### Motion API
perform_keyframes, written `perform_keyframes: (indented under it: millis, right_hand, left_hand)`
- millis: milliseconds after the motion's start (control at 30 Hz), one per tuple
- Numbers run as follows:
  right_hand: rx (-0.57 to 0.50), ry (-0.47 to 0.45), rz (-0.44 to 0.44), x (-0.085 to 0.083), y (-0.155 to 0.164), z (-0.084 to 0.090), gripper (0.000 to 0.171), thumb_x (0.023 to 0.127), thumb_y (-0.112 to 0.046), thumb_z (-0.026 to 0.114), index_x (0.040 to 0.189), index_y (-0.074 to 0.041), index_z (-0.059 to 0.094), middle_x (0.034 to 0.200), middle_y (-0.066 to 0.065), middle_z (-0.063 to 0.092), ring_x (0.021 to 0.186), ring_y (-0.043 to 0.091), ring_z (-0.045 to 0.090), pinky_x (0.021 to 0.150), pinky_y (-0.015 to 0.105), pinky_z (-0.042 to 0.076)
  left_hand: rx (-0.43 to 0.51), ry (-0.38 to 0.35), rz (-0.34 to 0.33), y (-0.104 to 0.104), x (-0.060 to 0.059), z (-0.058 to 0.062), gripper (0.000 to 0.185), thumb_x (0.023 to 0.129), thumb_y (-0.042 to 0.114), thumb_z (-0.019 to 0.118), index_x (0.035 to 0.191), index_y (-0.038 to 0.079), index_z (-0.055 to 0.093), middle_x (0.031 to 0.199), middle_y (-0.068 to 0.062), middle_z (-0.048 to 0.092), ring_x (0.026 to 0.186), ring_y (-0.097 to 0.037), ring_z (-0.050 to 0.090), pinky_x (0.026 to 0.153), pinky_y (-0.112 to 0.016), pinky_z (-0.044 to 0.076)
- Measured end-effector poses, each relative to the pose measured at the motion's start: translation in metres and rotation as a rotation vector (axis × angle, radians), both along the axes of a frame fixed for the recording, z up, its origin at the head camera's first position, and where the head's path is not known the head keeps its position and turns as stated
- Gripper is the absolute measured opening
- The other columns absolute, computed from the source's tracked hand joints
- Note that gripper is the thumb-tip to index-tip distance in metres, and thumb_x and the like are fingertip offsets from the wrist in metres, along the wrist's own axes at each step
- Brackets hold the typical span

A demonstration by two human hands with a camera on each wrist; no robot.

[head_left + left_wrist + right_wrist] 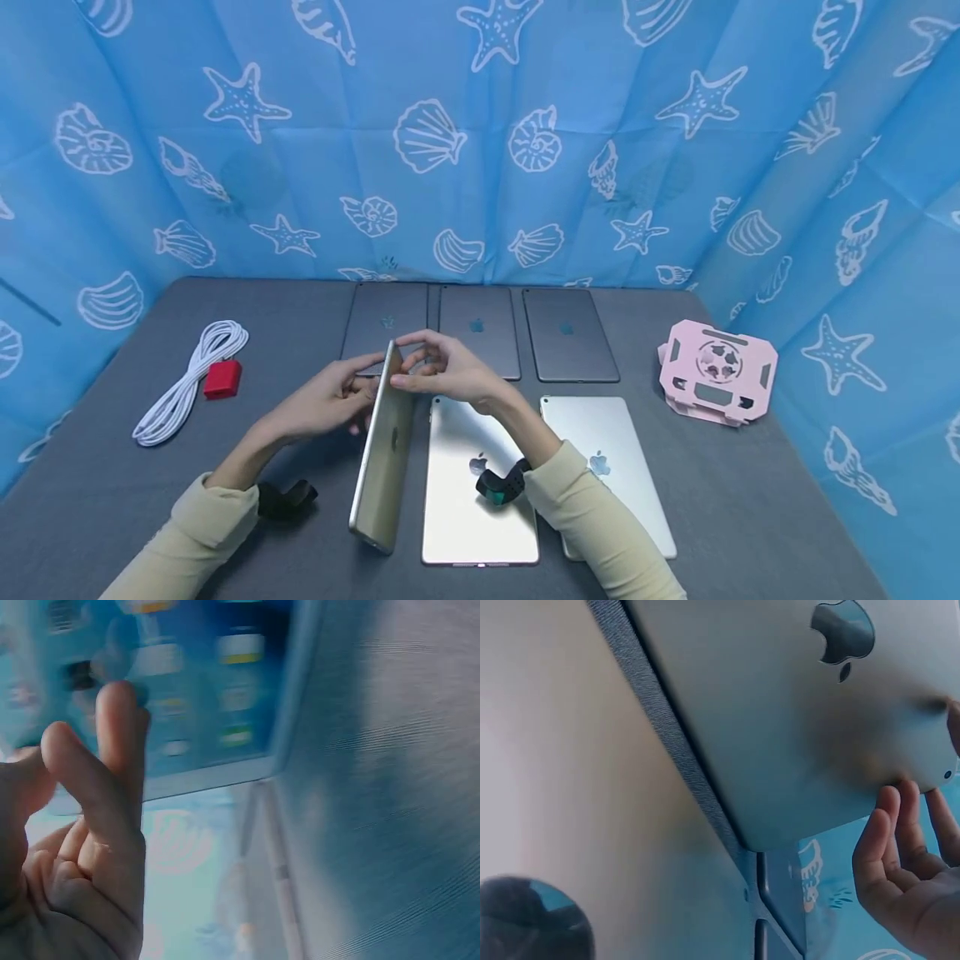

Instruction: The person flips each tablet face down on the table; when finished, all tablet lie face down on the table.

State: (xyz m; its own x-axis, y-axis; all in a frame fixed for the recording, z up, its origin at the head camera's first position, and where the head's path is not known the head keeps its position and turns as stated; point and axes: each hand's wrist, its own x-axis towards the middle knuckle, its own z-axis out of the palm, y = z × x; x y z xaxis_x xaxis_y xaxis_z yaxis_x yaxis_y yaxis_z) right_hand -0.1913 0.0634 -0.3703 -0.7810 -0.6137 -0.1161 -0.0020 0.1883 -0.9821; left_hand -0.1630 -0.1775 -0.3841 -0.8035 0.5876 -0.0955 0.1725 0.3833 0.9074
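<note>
A tablet [386,471] with an Apple logo on its back stands on edge, its face turned left. My left hand [330,400] is on its screen side; in the left wrist view, fingertips [118,697] touch the lit screen [202,682], which shows blurred app icons. On the other side, my right hand [446,367] pinches the tablet's far end, thumb against the back and a finger over the edge. The right wrist view shows the silvery back [780,735] with fingers [909,817] at its edge. Below my right forearm lies a silver tablet [480,517], back up.
Another silver tablet [592,425] lies to the right. Three dark tablets, including one [570,342], line the table's far side. A coiled white cable [180,392] and red block [222,379] lie at left. A pink panel [720,367] with cut-outs sits at right. Blue curtains [480,200] surround the table.
</note>
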Motion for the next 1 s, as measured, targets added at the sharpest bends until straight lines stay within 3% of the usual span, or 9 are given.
perform_keyframes:
  millis: [100, 333, 500, 700, 1000]
  right_hand:
    - [0.024, -0.016, 0.007, 0.0, -0.002, -0.002, 0.055, 0.095, -0.012, 0.072, 0.145, -0.013, 0.05, 0.116, 0.008, 0.062, 0.096, 0.015, 0.067, 0.098, 0.052, 0.052]
    - [0.118, 0.023, 0.012, 0.0, -0.006, -0.008, 0.059, 0.092, -0.014, 0.077, 0.146, -0.014, 0.052, 0.126, 0.013, 0.06, 0.103, 0.02, 0.067, 0.088, 0.035, 0.057]
    - [0.227, 0.094, 0.02, 0.001, -0.01, -0.016, 0.065, 0.087, -0.016, 0.082, 0.144, -0.014, 0.052, 0.131, 0.014, 0.057, 0.109, 0.024, 0.062, 0.085, 0.03, 0.055]
    - [0.377, 0.166, 0.031, 0.006, -0.012, -0.024, 0.073, 0.081, -0.016, 0.088, 0.145, -0.013, 0.051, 0.139, 0.018, 0.056, 0.117, 0.034, 0.063, 0.094, 0.041, 0.056]
    - [0.462, 0.229, 0.028, 0.008, -0.019, -0.027, 0.075, 0.08, -0.017, 0.089, 0.145, -0.013, 0.052, 0.142, 0.019, 0.055, 0.123, 0.037, 0.062, 0.1, 0.046, 0.054]
  left_hand:
    - [0.01, 0.014, 0.024, -0.006, 0.003, 0.015, 0.073, 0.107, 0.031, 0.053, 0.163, 0.003, 0.015, 0.096, -0.015, 0.077, 0.066, -0.019, 0.069, 0.061, -0.033, 0.059]
    - [-0.014, 0.068, 0.031, -0.015, 0.006, 0.029, 0.078, 0.104, 0.026, 0.06, 0.163, 0.003, 0.016, 0.092, -0.014, 0.077, 0.063, -0.024, 0.071, 0.063, -0.033, 0.059]
    - [-0.026, 0.047, 0.037, -0.023, 0.006, 0.034, 0.079, 0.102, 0.027, 0.063, 0.162, 0.0, 0.02, 0.09, -0.011, 0.077, 0.063, -0.018, 0.068, 0.066, -0.031, 0.058]
    - [-0.023, 0.002, 0.042, -0.033, 0.005, 0.035, 0.078, 0.1, 0.019, 0.067, 0.16, -0.003, 0.022, 0.082, -0.003, 0.075, 0.065, -0.013, 0.068, 0.068, -0.029, 0.057]
    - [-0.031, -0.046, 0.027, -0.052, 0.002, 0.031, 0.082, 0.097, 0.016, 0.071, 0.158, -0.006, 0.021, 0.08, -0.004, 0.074, 0.069, -0.029, 0.071, 0.074, -0.028, 0.058]
